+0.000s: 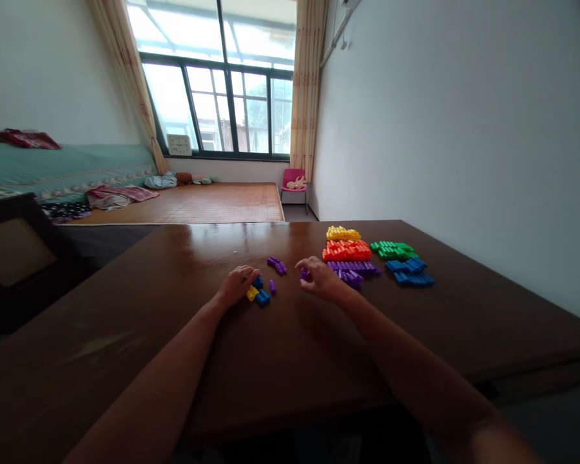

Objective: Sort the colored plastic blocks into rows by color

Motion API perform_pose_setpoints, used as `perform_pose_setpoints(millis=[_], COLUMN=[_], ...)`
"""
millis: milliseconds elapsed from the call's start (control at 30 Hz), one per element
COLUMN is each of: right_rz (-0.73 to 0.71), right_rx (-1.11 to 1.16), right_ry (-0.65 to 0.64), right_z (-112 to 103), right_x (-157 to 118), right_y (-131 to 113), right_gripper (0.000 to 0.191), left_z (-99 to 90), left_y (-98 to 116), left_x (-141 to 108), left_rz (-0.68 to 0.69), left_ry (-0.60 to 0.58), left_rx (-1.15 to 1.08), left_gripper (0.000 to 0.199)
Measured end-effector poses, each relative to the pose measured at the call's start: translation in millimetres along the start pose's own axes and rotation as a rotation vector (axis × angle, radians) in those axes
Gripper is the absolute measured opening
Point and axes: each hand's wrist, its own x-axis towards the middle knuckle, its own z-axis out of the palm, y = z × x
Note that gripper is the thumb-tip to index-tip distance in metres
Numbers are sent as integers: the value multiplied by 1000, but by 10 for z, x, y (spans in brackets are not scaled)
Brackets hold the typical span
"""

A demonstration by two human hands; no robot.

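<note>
My left hand is at the middle of the dark table, its fingers curled down over a small blue plastic piece. Just below those fingertips lie a yellow piece and more blue pieces. My right hand is closed, with a small purple plastic piece showing between thumb and fingers. Between the hands lie a single purple piece and, farther back, a small cluster of purple pieces. Beside my right hand is a purple pile, partly hidden by the wrist.
Behind the purple pile are orange-red pieces and yellow pieces. Green pieces and blue ones lie farther right. Past the table stand a bed and a pink chair; a wall is at right.
</note>
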Motion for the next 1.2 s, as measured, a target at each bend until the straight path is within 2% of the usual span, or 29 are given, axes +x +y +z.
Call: perform_pose_setpoints(millis=[67,133,200,267,333,467,567,633,700,767,800,867,967,1067,1200], right_rz=[66,198,336,433,483,521,505,490,446,318,230,58,-80,-30,168], right_rx=[37,16,-44,-124,-164,-37,64,22,-71,-121,-114,-65,-47,-120,-208], right_ry=[136,277,339,314,258,203,182,273,426,481,441,279,66,-36,-145], right_z=[-302,-563,-715,-736,-666,-500,-495,-536,-572,-557,-519,-380,-57,280,599], right_x=[-164,-388,-633,-843,-975,-1022,-991,-957,-884,-751,-660,-433,-14,423,842], right_y=[290,646,991,1253,1401,1456,1413,1341,1195,956,807,483,74,-120,-146], right_gripper=[23,17,14,13,13,19,19,18,21,22,22,20,16,14,26], left_z=[0,4,11,17,18,-6,-31,-36,-28,-12,-3,10,14,15,29], left_y=[-6,-9,-15,-23,-30,-20,6,25,43,57,62,66,51,14,-23], left_x=[-2,2,12,22,26,9,-8,-12,-8,0,3,3,-11,-25,-22], left_rz=[-6,-8,-8,-6,-1,-4,-15,-23,-18,-13,-14,-22,-29,-33,-36], left_ry=[4,4,4,2,-6,0,18,28,33,33,33,38,45,47,47], left_rx=[3,4,10,19,23,1,-20,-33,-44,-44,-41,-28,-6,6,-18], left_gripper=[46,46,46,46,47,47,47,46,45,44,44,43,43,43,40])
